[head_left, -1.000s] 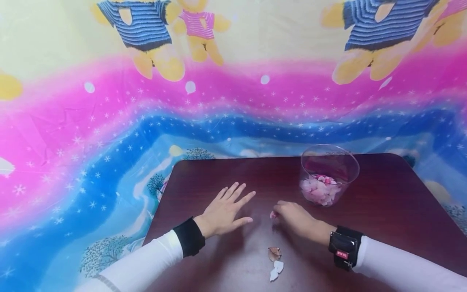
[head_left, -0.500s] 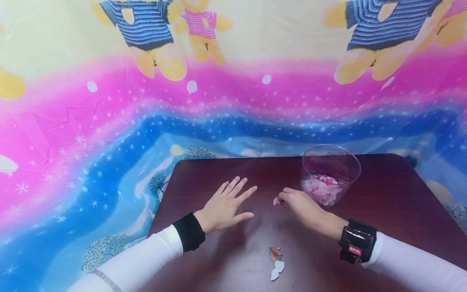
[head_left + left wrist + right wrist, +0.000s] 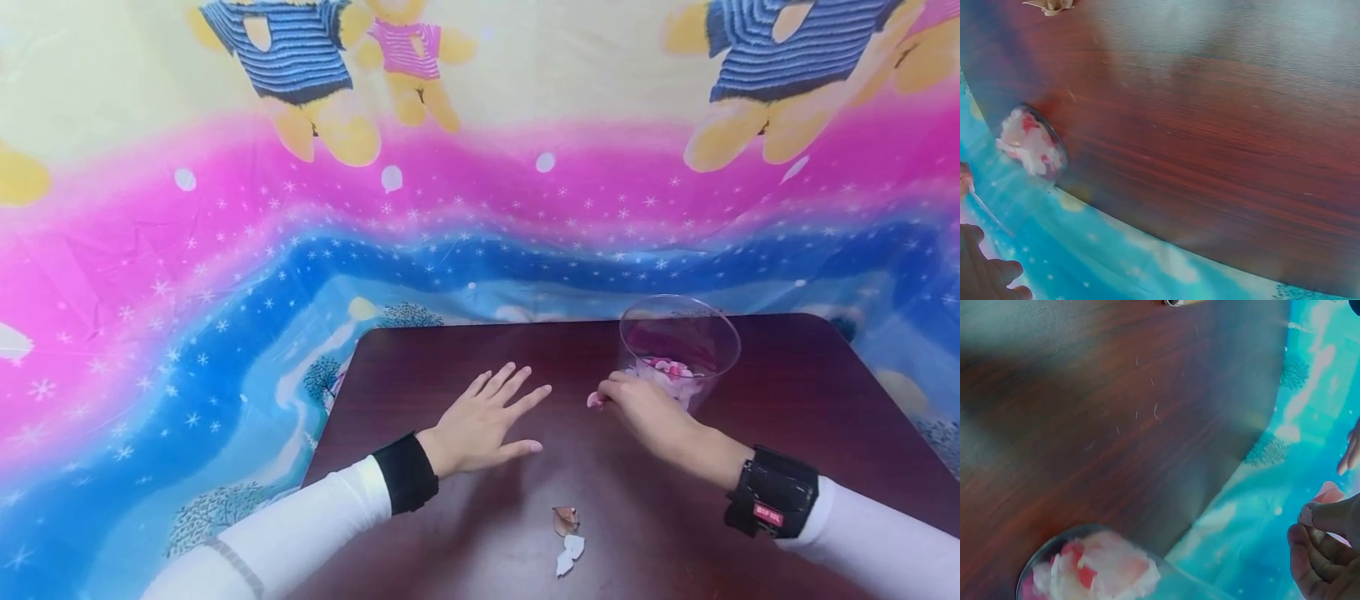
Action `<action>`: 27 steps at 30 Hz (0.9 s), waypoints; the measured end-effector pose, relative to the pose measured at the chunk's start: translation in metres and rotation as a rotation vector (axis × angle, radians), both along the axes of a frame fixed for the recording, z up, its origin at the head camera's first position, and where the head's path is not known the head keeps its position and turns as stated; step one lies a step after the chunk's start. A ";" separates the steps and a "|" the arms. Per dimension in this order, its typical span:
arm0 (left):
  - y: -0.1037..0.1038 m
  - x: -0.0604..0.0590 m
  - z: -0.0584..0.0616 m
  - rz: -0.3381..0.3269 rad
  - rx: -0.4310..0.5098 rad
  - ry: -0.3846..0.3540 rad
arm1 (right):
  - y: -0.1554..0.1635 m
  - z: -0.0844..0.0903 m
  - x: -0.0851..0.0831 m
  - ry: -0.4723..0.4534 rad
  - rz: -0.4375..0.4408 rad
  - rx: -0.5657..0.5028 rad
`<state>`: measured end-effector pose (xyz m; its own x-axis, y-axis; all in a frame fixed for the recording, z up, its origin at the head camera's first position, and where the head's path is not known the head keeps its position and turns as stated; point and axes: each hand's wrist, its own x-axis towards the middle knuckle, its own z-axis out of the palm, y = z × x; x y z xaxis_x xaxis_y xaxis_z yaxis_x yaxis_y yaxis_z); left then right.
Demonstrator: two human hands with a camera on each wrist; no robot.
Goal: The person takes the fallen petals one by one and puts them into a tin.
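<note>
Between thumb and fingertips my right hand [image 3: 660,418] pinches a pink petal [image 3: 595,400], just in front of a clear round container [image 3: 716,342]. The petal [image 3: 1329,490] also shows in the right wrist view, past the thumb. Pink and white petals [image 3: 675,375] fill the container's lower part, some hidden behind the hand. My left hand [image 3: 480,425] hovers over the table with fingers straight and spread, holding nothing. Closer to me, a brown curled leaf-like piece [image 3: 566,521] lies beside a white petal-like piece [image 3: 572,554].
The dark wooden table [image 3: 450,350] has rounded far corners. A patterned cloth [image 3: 480,192] with bears and snowflakes hangs behind it and down its left side. In the right wrist view, a few thin pale fibres [image 3: 1155,412] lie on the tabletop.
My right hand has moved away from me and to the right, carrying the pink petal up to the container's side. My left hand has shifted slightly right, its fingers still spread.
</note>
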<state>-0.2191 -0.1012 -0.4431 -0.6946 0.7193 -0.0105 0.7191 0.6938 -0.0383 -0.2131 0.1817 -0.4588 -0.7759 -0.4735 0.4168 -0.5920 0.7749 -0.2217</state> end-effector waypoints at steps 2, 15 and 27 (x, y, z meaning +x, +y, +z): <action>0.006 0.002 0.001 -0.013 -0.007 0.000 | 0.006 0.005 0.002 0.005 -0.015 0.008; 0.046 0.014 0.011 -0.125 -0.014 0.055 | 0.043 0.039 0.016 0.049 -0.109 0.018; 0.058 0.017 0.012 -0.142 -0.025 0.048 | 0.077 0.043 -0.006 0.203 -0.143 0.033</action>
<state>-0.2022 -0.0430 -0.4307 -0.5860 0.8103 0.0015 0.8069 0.5837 -0.0909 -0.2189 0.2588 -0.4159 -0.7378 -0.3809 0.5573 -0.5058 0.8587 -0.0827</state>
